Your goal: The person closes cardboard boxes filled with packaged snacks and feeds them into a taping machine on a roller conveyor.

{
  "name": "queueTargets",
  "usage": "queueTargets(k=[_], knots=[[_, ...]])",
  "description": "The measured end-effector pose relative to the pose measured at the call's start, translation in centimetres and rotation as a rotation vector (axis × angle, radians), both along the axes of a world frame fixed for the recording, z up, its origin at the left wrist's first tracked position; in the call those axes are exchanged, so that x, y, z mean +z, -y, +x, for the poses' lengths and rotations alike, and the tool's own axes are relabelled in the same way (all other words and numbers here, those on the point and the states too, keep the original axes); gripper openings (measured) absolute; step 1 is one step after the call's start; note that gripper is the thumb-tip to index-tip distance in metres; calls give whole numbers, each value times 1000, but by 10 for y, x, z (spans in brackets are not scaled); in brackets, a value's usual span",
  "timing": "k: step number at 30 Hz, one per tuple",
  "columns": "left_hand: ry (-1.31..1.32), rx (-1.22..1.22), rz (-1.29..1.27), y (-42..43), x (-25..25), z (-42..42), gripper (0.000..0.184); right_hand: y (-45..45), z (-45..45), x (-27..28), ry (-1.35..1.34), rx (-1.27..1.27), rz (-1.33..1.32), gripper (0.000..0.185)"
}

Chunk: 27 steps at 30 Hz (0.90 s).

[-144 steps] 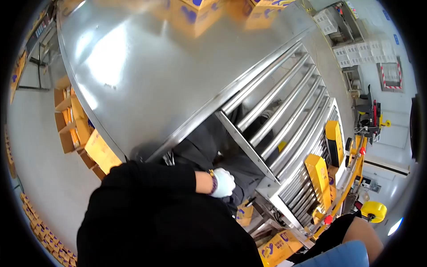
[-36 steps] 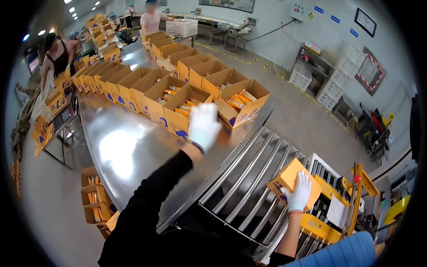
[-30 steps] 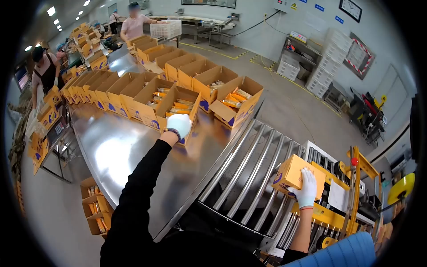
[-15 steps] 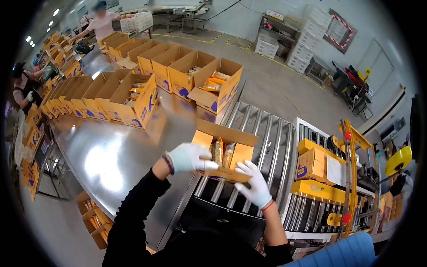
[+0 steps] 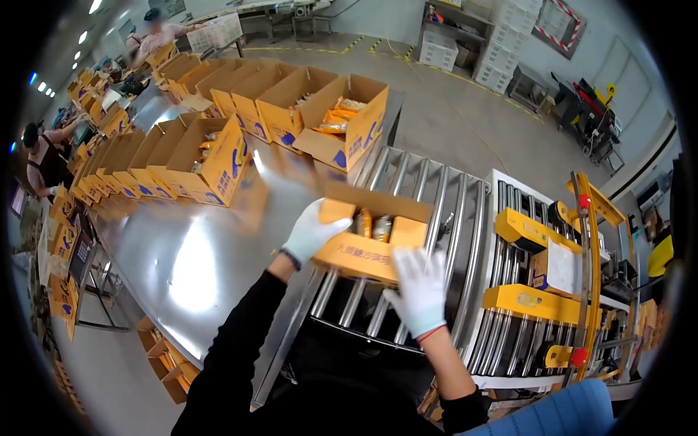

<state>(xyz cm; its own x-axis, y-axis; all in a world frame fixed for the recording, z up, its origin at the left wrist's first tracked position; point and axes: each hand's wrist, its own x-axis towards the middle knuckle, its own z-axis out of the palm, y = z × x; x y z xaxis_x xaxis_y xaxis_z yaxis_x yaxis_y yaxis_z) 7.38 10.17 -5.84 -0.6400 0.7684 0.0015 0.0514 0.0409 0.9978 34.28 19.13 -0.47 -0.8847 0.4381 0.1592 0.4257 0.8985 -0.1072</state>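
Note:
In front of me a cardboard box (image 5: 355,254) sits on the roller conveyor, its near and far flaps standing up and its side flaps folded in. Packaged food in orange and clear wrappers (image 5: 373,227) shows through the gap between the side flaps. My left hand (image 5: 313,231), in a white glove, grips the box's left end, thumb over the edge; its other fingers are partly hidden. Against the near flap's right part lies my right hand (image 5: 420,287), also gloved, with fingers stretched out and slightly apart.
Rows of open filled boxes (image 5: 342,120) stand on the steel table (image 5: 160,251). To the right is a yellow box-sealing machine (image 5: 534,301) with another box (image 5: 539,269) inside. Co-workers (image 5: 52,156) stand at far left. A partitioned box (image 5: 166,363) is below the table.
The near flap has swung up from its outward position. My left hand has moved to the box's left end, and my right hand onto the flap. The other box has gone further into the machine.

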Motion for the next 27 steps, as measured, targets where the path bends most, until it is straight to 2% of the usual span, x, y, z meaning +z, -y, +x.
queueTargets(k=[1,3,5,7,8,9,10,11,12,13,15,16,17,18,19,21,23,24,25,26,27], knots=[[-88,-97,-52,-19,3,9,57,-13,10,15,-61,-107,-27,103],[-115,-66,-100,-59,21,38,54,-49,34,19,-189,-94,23,113],[-158,-127,-160,-85,24,60,60,-80,42,31,-251,-107,104,118],[-100,-121,-94,-93,30,82,58,-114,37,22,-373,-205,198,119],[-116,-128,-100,-93,32,90,58,-120,40,15,-351,-231,185,117],[-180,-28,-37,-91,32,96,54,-122,40,16,-331,-252,170,116],[-242,73,22,-91,32,99,51,-107,42,33,-188,-195,-1,112],[-253,71,14,-92,29,97,51,-84,44,45,-42,-133,-169,108],[-15,-16,62,-96,24,93,50,-69,49,19,-58,-62,-27,104],[229,-102,112,-101,18,89,50,-70,58,-11,-122,-55,72,108],[-87,-79,-14,-129,14,104,33,-90,67,4,25,-183,15,109],[43,66,124,-153,6,130,34,-106,75,-5,-23,-254,70,113],[-61,1,15,-165,22,155,46,-122,76,-5,-37,-315,106,116],[-484,97,67,-184,5,190,61,-138,76,-8,-22,-317,146,117],[-370,43,167,-212,-32,218,71,-150,76,-10,-16,-321,194,118],[-54,-484,82,-212,5,197,71,-153,76,-9,-71,-373,160,119],[-433,-538,-218,-221,-2,134,71,-155,85,-5,-128,-425,120,119],[-822,-219,-15,-214,11,99,57,-158,94,-2,-107,-447,94,120],[-846,-59,-28,-200,72,64,43,-160,102,1,-86,-471,63,121],[-1211,250,-69,-208,75,11,39,-163,109,0,-80,-478,68,119],[-1532,470,-310,-199,97,-23,40,-164,117,-1,-87,-488,67,119]])
